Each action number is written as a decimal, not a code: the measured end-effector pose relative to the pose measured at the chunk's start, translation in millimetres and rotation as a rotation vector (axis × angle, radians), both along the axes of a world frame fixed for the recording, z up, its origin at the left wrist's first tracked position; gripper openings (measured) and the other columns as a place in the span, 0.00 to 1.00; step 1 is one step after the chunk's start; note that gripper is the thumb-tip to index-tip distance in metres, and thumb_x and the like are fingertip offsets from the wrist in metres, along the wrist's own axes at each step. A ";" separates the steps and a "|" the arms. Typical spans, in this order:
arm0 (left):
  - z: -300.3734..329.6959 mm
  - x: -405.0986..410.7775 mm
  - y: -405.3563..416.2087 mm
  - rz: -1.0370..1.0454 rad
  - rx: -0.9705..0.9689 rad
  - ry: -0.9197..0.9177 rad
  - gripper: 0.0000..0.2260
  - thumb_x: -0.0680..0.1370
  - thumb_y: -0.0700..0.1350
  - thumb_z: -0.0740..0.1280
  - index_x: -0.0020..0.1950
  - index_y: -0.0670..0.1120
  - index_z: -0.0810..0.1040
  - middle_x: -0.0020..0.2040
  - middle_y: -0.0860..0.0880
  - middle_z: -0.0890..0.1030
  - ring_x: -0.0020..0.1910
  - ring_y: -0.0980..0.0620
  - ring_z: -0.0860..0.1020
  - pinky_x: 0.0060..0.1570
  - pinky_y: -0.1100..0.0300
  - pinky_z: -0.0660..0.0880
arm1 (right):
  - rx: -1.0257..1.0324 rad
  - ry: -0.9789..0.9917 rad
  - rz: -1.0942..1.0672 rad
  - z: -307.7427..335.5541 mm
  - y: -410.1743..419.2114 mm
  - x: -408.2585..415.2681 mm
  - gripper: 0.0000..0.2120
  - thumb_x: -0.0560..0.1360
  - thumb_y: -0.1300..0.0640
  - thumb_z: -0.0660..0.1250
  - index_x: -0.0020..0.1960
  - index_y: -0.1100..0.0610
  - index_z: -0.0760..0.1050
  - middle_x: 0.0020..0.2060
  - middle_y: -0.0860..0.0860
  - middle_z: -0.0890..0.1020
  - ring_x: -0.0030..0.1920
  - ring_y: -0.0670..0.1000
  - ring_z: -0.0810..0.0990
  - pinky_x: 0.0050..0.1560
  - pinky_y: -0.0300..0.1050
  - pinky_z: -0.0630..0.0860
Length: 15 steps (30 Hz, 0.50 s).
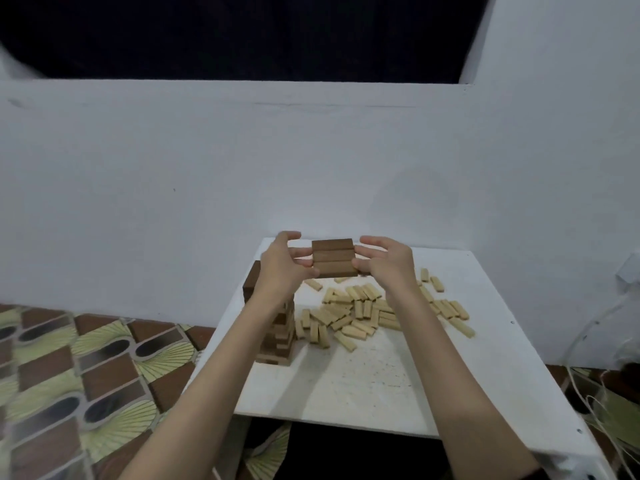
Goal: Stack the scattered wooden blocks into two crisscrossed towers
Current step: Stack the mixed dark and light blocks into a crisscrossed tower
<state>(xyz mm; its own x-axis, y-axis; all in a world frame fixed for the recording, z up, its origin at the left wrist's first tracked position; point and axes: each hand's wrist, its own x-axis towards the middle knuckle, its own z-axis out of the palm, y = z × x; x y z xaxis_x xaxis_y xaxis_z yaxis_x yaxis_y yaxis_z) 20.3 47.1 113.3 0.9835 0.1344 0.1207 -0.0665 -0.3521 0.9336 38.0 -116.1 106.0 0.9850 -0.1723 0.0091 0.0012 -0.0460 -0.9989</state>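
Light: dim, cool, even, seemingly from overhead | Shadows: soft, beneath the surface (pixel 485 306) front edge | Window opening (pixel 242 32): pure black | Glare: mild on white wall (pixel 173 168) | Blur: floor tiles (pixel 69 368) smeared at left | Distortion: wide-angle bending at edges | Detail: soft, grainy overall

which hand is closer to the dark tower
Left. The left hand is directly over the dark tower; the right hand is farther right, above the pale blocks.
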 end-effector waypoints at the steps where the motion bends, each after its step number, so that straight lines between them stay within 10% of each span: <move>1: 3.1 -1.9 9.2 0.012 0.013 0.004 0.29 0.69 0.30 0.72 0.67 0.42 0.67 0.56 0.44 0.80 0.43 0.53 0.80 0.36 0.70 0.74 | 0.007 0.000 0.018 1.7 9.0 0.2 0.17 0.69 0.73 0.69 0.52 0.55 0.77 0.45 0.52 0.82 0.44 0.50 0.82 0.45 0.42 0.79; 9: 13.5 -6.5 66.3 0.058 0.077 0.042 0.30 0.68 0.33 0.74 0.67 0.44 0.68 0.53 0.48 0.81 0.41 0.56 0.80 0.35 0.69 0.71 | 0.019 0.022 0.071 10.7 63.0 -6.5 0.18 0.70 0.72 0.68 0.57 0.59 0.78 0.49 0.54 0.83 0.47 0.53 0.82 0.36 0.34 0.75; 15: 15.1 -4.3 94.5 0.028 0.084 0.086 0.31 0.68 0.31 0.74 0.67 0.43 0.68 0.55 0.44 0.81 0.47 0.48 0.82 0.54 0.54 0.77 | 0.020 0.046 0.018 4.6 90.6 -10.7 0.18 0.70 0.71 0.69 0.57 0.59 0.78 0.50 0.54 0.83 0.48 0.54 0.83 0.37 0.32 0.76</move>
<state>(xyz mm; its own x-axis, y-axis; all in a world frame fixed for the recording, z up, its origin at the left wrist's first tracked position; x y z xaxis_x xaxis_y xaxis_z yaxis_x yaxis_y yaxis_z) 16.0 141.6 128.4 0.9868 0.1547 0.0478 0.0237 -0.4300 0.9025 27.3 -25.5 110.7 0.9873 -0.1539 -0.0390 -0.0436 -0.0266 -0.9987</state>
